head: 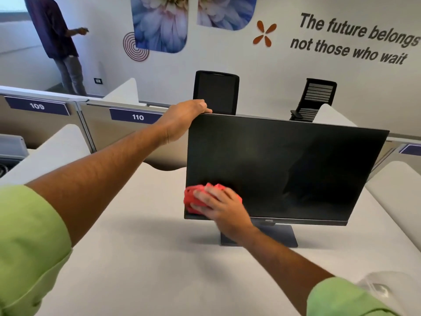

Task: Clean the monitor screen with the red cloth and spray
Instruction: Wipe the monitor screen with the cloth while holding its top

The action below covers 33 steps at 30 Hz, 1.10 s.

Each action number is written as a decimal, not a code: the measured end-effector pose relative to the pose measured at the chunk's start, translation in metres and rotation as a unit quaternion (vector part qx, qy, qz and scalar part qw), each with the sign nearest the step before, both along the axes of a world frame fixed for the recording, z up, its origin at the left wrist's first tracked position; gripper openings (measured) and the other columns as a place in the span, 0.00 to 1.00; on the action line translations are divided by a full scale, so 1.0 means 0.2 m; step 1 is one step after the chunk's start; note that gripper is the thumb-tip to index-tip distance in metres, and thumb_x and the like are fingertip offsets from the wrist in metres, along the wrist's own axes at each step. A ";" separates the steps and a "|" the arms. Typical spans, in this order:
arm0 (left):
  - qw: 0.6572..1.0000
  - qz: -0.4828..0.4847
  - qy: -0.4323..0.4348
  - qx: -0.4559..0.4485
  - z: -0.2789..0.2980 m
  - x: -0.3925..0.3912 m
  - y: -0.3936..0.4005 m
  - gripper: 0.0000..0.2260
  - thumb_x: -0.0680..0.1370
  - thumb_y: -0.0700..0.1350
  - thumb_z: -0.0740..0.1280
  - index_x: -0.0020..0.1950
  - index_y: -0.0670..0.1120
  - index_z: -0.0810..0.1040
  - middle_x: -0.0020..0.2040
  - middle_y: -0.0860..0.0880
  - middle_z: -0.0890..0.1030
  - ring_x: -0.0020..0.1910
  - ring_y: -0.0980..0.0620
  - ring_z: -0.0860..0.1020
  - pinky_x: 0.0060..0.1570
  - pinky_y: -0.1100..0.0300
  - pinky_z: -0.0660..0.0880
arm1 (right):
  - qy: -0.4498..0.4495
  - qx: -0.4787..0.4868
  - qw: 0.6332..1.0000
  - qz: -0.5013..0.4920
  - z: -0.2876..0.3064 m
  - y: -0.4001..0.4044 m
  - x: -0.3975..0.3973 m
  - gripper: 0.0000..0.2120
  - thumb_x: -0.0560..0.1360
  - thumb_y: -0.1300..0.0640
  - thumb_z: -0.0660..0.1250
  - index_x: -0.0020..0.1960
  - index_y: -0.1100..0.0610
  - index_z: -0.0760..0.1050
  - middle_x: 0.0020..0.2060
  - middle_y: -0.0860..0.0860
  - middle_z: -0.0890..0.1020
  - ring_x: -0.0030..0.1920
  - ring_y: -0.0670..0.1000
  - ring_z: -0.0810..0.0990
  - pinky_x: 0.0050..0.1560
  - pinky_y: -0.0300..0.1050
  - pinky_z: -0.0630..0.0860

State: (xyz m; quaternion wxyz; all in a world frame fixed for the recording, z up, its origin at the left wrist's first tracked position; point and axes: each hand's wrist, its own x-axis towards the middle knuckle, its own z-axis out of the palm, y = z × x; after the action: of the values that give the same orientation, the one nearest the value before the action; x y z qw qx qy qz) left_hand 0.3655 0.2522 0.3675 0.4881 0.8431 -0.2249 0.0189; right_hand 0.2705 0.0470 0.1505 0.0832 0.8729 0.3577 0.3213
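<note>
A black monitor [291, 169] stands on a white desk [141, 252], its dark screen facing me and its stand [280, 236] resting on the desk. My left hand [182, 119] grips the monitor's top left corner, fingers curled over the upper edge. My right hand [221, 206] presses a bunched red cloth [193, 197] against the screen's lower left corner, fingers spread over the cloth. A clear spray bottle [378, 286] shows partly at the bottom right, behind my right sleeve.
Grey partitions with the labels 109 [37, 106] and 110 [137, 117] run behind the desk. Two black office chairs [216, 92] rise beyond the monitor. A person [59, 42] stands at the far left by the wall.
</note>
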 end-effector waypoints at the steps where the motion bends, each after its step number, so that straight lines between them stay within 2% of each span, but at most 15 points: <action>1: 1.000 0.004 -0.014 0.010 0.01 0.00 -0.01 0.20 0.85 0.56 0.52 0.65 0.51 0.79 0.69 0.54 0.75 0.67 0.54 0.71 0.70 0.54 0.65 | -0.030 0.027 0.999 -0.014 0.10 -0.03 0.05 0.21 0.85 0.59 0.57 0.72 0.42 0.76 0.75 0.46 0.75 0.73 0.57 0.72 0.65 0.55 0.71; 3: 0.999 0.007 -0.034 0.026 0.01 0.00 -0.01 0.20 0.85 0.55 0.52 0.65 0.49 0.80 0.65 0.55 0.76 0.64 0.56 0.72 0.65 0.59 0.66 | -0.070 0.089 0.992 -0.058 0.32 -0.10 0.15 0.25 0.82 0.63 0.59 0.74 0.42 0.75 0.76 0.48 0.74 0.73 0.58 0.72 0.64 0.56 0.70; 6: 0.999 0.007 -0.035 0.031 0.01 0.00 -0.01 0.20 0.85 0.55 0.53 0.64 0.49 0.81 0.67 0.52 0.77 0.61 0.57 0.72 0.55 0.69 0.64 | -0.090 0.172 0.973 -0.125 0.58 -0.21 0.28 0.28 0.79 0.63 0.63 0.76 0.43 0.73 0.78 0.49 0.71 0.75 0.60 0.70 0.66 0.58 0.71; 8: 0.999 0.007 -0.034 0.039 0.02 0.01 -0.02 0.21 0.85 0.57 0.52 0.65 0.51 0.81 0.68 0.52 0.76 0.61 0.57 0.72 0.56 0.66 0.64 | -0.097 0.220 0.958 -0.158 0.61 -0.22 0.29 0.28 0.80 0.62 0.63 0.77 0.44 0.71 0.79 0.50 0.70 0.76 0.60 0.68 0.69 0.58 0.70; 11: 0.998 0.009 -0.034 0.059 0.01 0.02 0.00 0.22 0.84 0.59 0.52 0.64 0.51 0.81 0.68 0.50 0.77 0.62 0.55 0.72 0.60 0.59 0.64 | -0.112 0.252 0.946 -0.171 0.43 -0.12 0.22 0.27 0.81 0.65 0.63 0.76 0.44 0.73 0.78 0.48 0.71 0.76 0.60 0.69 0.70 0.57 0.69; 14: 0.998 0.015 -0.027 0.052 0.00 0.03 0.03 0.21 0.84 0.58 0.52 0.62 0.52 0.81 0.64 0.51 0.78 0.62 0.53 0.74 0.61 0.56 0.66 | -0.062 0.194 0.971 -0.122 0.12 -0.02 0.08 0.23 0.86 0.63 0.56 0.75 0.44 0.74 0.76 0.47 0.73 0.74 0.59 0.71 0.70 0.59 0.69; 16: 0.998 0.020 -0.021 0.054 -0.01 0.02 0.03 0.18 0.85 0.58 0.52 0.60 0.55 0.80 0.63 0.53 0.78 0.61 0.53 0.74 0.60 0.56 0.66 | -0.036 0.145 0.984 -0.095 -0.09 -0.04 -0.02 0.21 0.85 0.60 0.63 0.76 0.44 0.73 0.76 0.46 0.73 0.73 0.58 0.71 0.71 0.59 0.70; 18: 0.997 0.026 -0.017 0.067 -0.02 0.02 0.03 0.18 0.84 0.60 0.51 0.60 0.56 0.77 0.62 0.53 0.77 0.61 0.53 0.74 0.58 0.56 0.65 | 0.011 0.090 0.992 -0.087 -0.25 -0.07 -0.12 0.33 0.77 0.60 0.74 0.78 0.44 0.69 0.78 0.46 0.69 0.73 0.57 0.68 0.73 0.60 0.70; 20: 0.995 0.024 -0.031 0.091 -0.01 0.01 0.02 0.23 0.83 0.64 0.50 0.65 0.54 0.76 0.64 0.51 0.77 0.63 0.50 0.74 0.58 0.55 0.65 | 0.067 0.063 0.992 -0.088 -0.30 -0.11 -0.17 0.40 0.72 0.60 0.81 0.78 0.45 0.68 0.78 0.46 0.67 0.73 0.57 0.67 0.72 0.61 0.72; 22: 0.989 0.023 -0.062 0.131 0.00 -0.02 0.00 0.30 0.81 0.67 0.49 0.72 0.51 0.72 0.69 0.48 0.76 0.68 0.47 0.72 0.62 0.53 0.67 | 0.079 0.079 0.990 -0.084 -0.28 -0.15 -0.18 0.38 0.71 0.59 0.81 0.76 0.44 0.71 0.76 0.46 0.69 0.73 0.56 0.69 0.72 0.59 0.72; 24: 0.983 0.019 -0.089 0.160 0.00 -0.06 -0.02 0.35 0.78 0.70 0.47 0.75 0.51 0.71 0.72 0.47 0.74 0.75 0.45 0.67 0.69 0.47 0.65 | 0.056 0.155 0.981 -0.100 -0.26 -0.24 -0.20 0.30 0.73 0.59 0.80 0.72 0.45 0.77 0.74 0.48 0.75 0.72 0.57 0.72 0.72 0.58 0.72; 26: 0.982 0.025 -0.097 0.157 -0.01 -0.08 -0.04 0.36 0.76 0.71 0.47 0.75 0.51 0.71 0.76 0.47 0.70 0.79 0.46 0.59 0.73 0.44 0.59 | 0.035 0.275 0.948 -0.158 -0.27 -0.38 -0.24 0.28 0.73 0.66 0.78 0.70 0.48 0.81 0.71 0.52 0.78 0.69 0.60 0.75 0.69 0.59 0.76; 29: 0.985 0.035 -0.099 0.140 -0.04 -0.08 -0.03 0.35 0.77 0.70 0.49 0.75 0.51 0.72 0.76 0.48 0.69 0.81 0.49 0.54 0.76 0.43 0.57 | 0.024 0.430 0.866 -0.253 -0.31 -0.56 -0.31 0.30 0.70 0.76 0.75 0.69 0.57 0.81 0.69 0.57 0.78 0.67 0.63 0.76 0.64 0.60 0.81; 30: 0.985 0.036 -0.100 0.135 -0.05 -0.08 -0.02 0.35 0.77 0.69 0.49 0.75 0.51 0.72 0.76 0.48 0.69 0.81 0.49 0.53 0.76 0.43 0.57 | 0.023 0.485 0.829 -0.278 -0.31 -0.59 -0.32 0.29 0.71 0.76 0.75 0.69 0.60 0.80 0.68 0.58 0.79 0.67 0.63 0.77 0.63 0.60 0.82; 33: 0.986 0.035 -0.106 0.123 -0.06 -0.10 -0.05 0.34 0.78 0.69 0.50 0.75 0.50 0.72 0.77 0.49 0.69 0.81 0.49 0.53 0.76 0.43 0.56 | 0.037 0.665 0.657 -0.353 -0.29 -0.58 -0.33 0.23 0.77 0.71 0.72 0.69 0.58 0.78 0.63 0.53 0.80 0.63 0.59 0.80 0.58 0.54 0.83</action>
State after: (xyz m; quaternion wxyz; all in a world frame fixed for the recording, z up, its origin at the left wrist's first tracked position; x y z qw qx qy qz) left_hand 0.3458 0.2423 0.3562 0.3528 0.8973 -0.2467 0.0973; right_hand 0.2051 -0.0695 0.0933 -0.4259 0.7667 -0.2837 0.3877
